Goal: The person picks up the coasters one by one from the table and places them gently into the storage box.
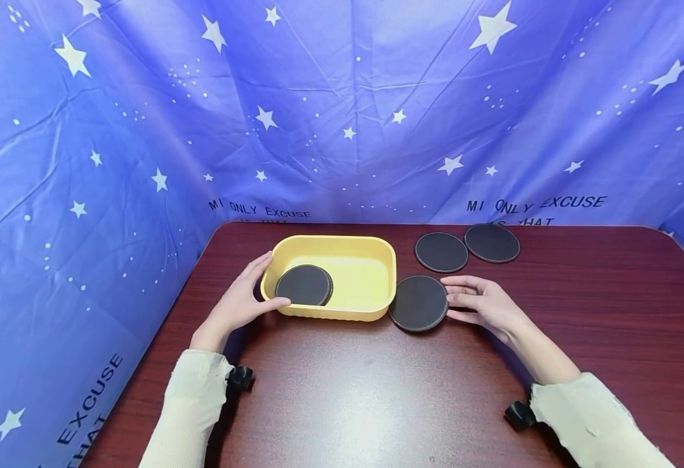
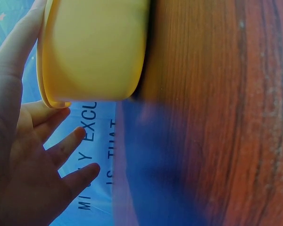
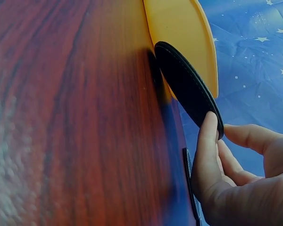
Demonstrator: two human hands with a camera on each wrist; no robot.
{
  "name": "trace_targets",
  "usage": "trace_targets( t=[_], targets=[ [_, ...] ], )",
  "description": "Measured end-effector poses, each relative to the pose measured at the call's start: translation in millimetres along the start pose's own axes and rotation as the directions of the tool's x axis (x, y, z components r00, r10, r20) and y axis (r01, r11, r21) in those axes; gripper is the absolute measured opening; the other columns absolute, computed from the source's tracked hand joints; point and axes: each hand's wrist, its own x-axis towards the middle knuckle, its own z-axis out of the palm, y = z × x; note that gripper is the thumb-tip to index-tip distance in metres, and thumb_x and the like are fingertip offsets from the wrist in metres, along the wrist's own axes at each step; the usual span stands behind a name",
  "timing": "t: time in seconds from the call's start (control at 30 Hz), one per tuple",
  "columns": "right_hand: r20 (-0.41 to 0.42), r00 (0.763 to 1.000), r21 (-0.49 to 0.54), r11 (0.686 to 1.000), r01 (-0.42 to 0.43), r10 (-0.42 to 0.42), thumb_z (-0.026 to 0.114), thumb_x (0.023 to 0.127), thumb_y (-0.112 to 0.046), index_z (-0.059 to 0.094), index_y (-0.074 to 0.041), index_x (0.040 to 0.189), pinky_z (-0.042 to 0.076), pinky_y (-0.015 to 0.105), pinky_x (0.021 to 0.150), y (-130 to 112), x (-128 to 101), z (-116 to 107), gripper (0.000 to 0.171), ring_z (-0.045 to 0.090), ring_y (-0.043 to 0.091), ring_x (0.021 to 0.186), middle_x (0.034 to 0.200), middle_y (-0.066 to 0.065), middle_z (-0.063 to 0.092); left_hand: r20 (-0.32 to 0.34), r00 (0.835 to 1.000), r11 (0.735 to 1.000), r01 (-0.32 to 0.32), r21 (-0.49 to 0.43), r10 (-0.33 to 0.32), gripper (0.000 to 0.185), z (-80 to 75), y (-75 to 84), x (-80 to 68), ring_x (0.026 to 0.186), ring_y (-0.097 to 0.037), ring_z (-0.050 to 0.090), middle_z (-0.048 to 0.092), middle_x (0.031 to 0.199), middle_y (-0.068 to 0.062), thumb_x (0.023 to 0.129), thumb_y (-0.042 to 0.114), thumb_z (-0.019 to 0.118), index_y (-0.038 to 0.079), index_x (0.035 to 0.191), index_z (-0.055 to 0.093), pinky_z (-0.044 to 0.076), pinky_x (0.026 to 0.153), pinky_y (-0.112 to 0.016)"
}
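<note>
A yellow plastic box [image 1: 365,313] stands left of the table's middle, with round black coasters [image 1: 303,286] lying in its left part, edges overlapping like a small stack. My left hand [image 1: 239,302] holds the box at its left end, thumb over the front rim and fingers along the side; in the left wrist view several fingers spread below the rim. Between thumb and fingers, my right hand [image 1: 485,309] pinches the right edge of another black coaster [image 1: 418,303]. That coaster [image 3: 186,82] is tilted above the table in the right wrist view, beside the box's right end.
Two more black coasters, one [image 1: 441,252] nearer and one [image 1: 492,243] farther right, lie at the back of the dark red wooden table [image 1: 342,383]. A blue star-printed cloth [image 1: 342,110] hangs behind the table and along its sides.
</note>
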Motion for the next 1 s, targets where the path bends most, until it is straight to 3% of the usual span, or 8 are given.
trace_targets(
  t=[0.37,1.0],
  targets=[
    [-0.011,0.999,0.042,0.999,0.031,-0.03,0.059,0.095,0.004,0.06,-0.01,0.121,0.061,0.027,0.082,-0.9,-2.4,-3.5,0.03,0.068,0.005,0.09,0.103,-0.007,0.071,-0.005,1.0,1.0,-0.007,0.002,0.007,0.103,0.6,-0.8,-0.7,0.152,-0.032,0.026,0.027,0.165,-0.007,0.077,0.042,0.084,0.009,0.157,0.029,0.025,0.122,-0.055],
    [-0.035,0.995,0.12,0.988,0.095,-0.092,0.058,0.095,0.007,0.066,-0.016,0.114,0.061,0.027,0.08,-9.7,-7.8,-14.7,0.032,0.07,0.006,0.09,0.103,-0.005,0.073,-0.013,1.0,1.0,-0.01,0.013,0.01,0.101,1.6,-1.1,0.6,0.152,-0.032,0.026,0.027,0.165,-0.007,0.078,0.042,0.083,0.01,0.157,0.03,0.025,0.122,-0.055]
  ],
)
